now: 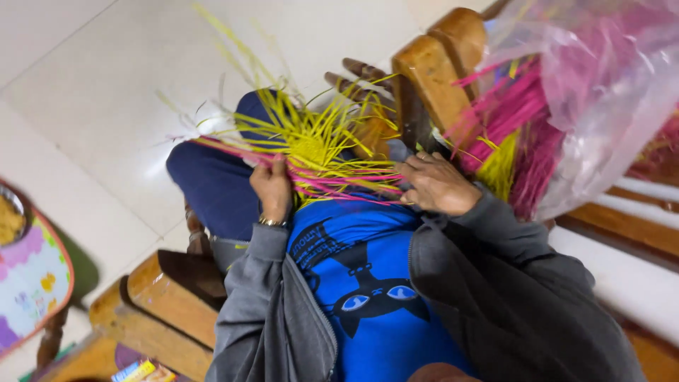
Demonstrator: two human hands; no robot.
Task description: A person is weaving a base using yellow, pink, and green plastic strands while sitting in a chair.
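A half-woven piece of yellow and pink straw strips (315,148) rests on my lap, with loose yellow ends fanning out toward the floor. My left hand (272,187) pinches the pink strips at its left edge; a bracelet sits on that wrist. At the right edge my right hand (437,185) grips a bunch of yellow and pink strips. I wear a grey open jacket over a blue shirt.
A clear plastic bag (601,85) of pink and yellow strips (509,120) lies on the wooden seat to my right. Wooden armrests (431,71) flank me. A colourful tray (32,279) sits at the left, and pale floor tiles (92,92) lie beyond my knees.
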